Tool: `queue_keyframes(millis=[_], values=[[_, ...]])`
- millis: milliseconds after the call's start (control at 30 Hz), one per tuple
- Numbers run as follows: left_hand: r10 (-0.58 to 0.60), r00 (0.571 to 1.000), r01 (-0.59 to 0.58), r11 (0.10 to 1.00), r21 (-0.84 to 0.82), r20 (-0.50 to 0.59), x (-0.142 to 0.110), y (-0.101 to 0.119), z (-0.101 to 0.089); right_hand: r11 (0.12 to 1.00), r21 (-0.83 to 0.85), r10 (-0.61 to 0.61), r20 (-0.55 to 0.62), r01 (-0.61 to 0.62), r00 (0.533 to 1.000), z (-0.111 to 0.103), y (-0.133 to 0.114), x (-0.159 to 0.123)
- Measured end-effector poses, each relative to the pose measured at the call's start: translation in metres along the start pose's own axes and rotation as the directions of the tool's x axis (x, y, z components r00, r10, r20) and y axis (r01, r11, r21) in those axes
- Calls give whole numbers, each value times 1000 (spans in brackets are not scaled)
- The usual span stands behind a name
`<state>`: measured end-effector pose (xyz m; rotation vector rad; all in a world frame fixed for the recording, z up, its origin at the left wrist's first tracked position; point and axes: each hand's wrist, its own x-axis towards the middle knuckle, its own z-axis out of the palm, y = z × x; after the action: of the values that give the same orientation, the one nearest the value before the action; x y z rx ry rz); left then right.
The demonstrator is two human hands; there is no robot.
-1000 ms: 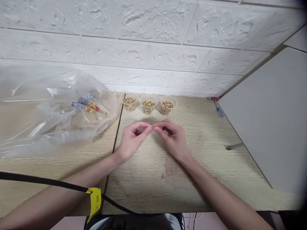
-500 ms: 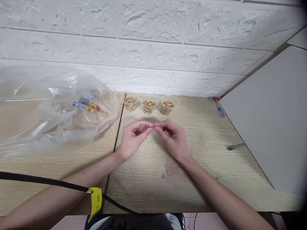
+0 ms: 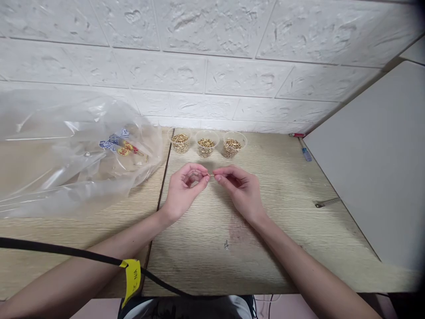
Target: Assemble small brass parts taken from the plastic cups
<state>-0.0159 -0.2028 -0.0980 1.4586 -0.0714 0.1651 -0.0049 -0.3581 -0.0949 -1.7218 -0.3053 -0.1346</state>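
Right fingers [image 3: 227,171] pinch a tiny gold piece [image 3: 213,175], likely by one end so the tip shows; left fingers [image 3: 195,167] pinched close beside, contents unclear. Three cups [image 3: 205,153] of gold bits sit just beyond, presumably for short reach.

I watch through one camera on the wearer's head, facing forward and tilted down, with a wide view across the surface [image 3: 192,248]. It sits within arm's reach of the left hand [image 3: 181,190] and right hand [image 3: 247,195], both mid-frame. The white wall [image 3: 186,71] fills my upper frame, and the wearer's clothing [image 3: 186,308] edges in at bottom centre
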Motion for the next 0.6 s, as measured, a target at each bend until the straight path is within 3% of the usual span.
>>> queue_keyframes(millis=[167, 367, 600], values=[[18, 999, -18, 1000, 20, 31, 0, -1, -1, 1000, -4, -19, 1, 19, 1000, 0, 1, 0], [52, 998, -54, 997, 55, 44, 0, 0, -1, 976, -171, -139, -9, 136, 990, -3, 0, 0], [41, 998, -43, 998, 36, 54, 0, -2, -1, 959, -211, -191, 21, 191, 981, -1, -1, -1]])
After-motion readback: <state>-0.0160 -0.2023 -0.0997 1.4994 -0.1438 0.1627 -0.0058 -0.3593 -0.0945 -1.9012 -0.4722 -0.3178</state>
